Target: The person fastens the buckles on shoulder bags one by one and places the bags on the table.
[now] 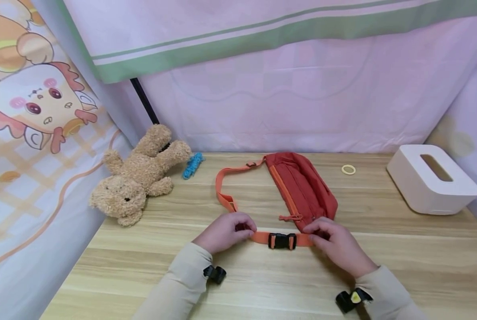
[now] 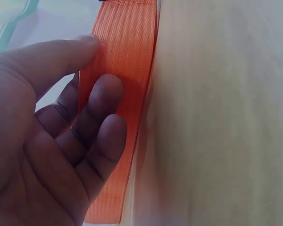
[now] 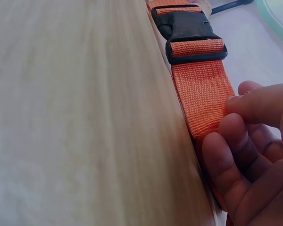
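Note:
A red waist bag [image 1: 302, 186] with an orange zipper lies on the wooden table, its orange strap [image 1: 219, 182] looping out to the left. Along the near side the strap runs level, with a black side-release buckle [image 1: 282, 241] fastened in its middle. My left hand [image 1: 228, 231] pinches the strap left of the buckle, thumb against the webbing [image 2: 125, 52] in the left wrist view. On the buckle's other side, beside the bag's lower end, my right hand [image 1: 338, 242] pinches the strap [image 3: 200, 96] between thumb and fingers.
A brown teddy bear [image 1: 136, 173] lies on its back at the left, with a blue textured object [image 1: 193, 165] next to it. Toward the right are a small cream ring [image 1: 348, 174] and a white tissue box [image 1: 426, 195]. Curtains [image 1: 282, 102] hang behind the table [image 1: 262, 284].

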### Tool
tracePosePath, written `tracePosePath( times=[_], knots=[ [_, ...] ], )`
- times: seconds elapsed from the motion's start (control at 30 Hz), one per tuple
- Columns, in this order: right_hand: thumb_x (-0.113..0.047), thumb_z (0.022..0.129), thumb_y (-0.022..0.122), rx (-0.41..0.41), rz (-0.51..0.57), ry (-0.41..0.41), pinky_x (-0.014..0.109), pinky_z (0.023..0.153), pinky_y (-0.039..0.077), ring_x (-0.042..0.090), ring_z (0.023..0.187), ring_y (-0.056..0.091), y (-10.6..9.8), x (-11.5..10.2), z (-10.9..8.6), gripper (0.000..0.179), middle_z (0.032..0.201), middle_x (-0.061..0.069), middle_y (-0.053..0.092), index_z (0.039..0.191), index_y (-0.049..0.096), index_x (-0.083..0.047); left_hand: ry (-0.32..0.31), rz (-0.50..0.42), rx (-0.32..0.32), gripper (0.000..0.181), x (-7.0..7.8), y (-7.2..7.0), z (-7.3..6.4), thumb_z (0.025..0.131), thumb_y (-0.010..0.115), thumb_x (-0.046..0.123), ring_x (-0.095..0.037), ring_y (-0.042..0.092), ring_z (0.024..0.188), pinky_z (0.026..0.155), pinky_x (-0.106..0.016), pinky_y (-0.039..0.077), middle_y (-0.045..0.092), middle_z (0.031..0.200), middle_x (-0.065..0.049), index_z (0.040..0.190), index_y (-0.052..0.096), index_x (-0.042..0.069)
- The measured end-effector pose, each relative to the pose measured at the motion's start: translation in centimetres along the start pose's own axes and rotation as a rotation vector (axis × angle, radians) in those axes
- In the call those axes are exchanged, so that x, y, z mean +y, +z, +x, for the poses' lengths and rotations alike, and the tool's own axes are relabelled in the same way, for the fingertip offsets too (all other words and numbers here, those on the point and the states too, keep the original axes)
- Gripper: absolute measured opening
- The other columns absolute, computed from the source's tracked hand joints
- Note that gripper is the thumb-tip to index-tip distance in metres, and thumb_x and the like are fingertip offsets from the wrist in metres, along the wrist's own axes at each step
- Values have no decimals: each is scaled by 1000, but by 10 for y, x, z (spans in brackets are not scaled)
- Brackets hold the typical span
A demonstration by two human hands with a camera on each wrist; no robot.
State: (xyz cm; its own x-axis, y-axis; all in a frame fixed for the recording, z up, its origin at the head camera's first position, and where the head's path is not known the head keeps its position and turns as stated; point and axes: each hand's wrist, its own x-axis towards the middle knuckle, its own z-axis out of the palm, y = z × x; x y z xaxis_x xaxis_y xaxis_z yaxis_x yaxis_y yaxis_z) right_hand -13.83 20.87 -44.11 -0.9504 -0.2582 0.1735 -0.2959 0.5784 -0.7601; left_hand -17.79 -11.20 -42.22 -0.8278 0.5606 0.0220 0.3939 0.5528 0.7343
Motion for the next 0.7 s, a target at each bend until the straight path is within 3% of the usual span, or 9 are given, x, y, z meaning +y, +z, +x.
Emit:
tracePosePath(
  times=[0.3,0.53,0.7],
  knots=[
    [1,90,71,9,-15,5,26,78,51,12,93,60,-2,-2,1,23,100,-9,66,102,75,-17,-30,28,22,8,-7,-6,-3,96,70,17,-7,59,83,75,-27,51,64,88,14,94,71,25],
    [-1,90,72,0,-41,39,29,79,51,15,92,59,-2,-7,0,24,102,-9,67,105,75,-19,-13,38,35,10,-6,-7,-5,94,72,14,-7,58,87,79,-29,51,64,92,13,96,71,24],
    [-3,89,75,-3,-33,44,27,71,51,16,87,57,-3,-9,-2,23,100,-7,66,105,75,-19,-3,62,54,10,-6,-6,-6,94,73,15,-8,58,89,80,-29,51,63,96,12,98,71,23]
  ],
)
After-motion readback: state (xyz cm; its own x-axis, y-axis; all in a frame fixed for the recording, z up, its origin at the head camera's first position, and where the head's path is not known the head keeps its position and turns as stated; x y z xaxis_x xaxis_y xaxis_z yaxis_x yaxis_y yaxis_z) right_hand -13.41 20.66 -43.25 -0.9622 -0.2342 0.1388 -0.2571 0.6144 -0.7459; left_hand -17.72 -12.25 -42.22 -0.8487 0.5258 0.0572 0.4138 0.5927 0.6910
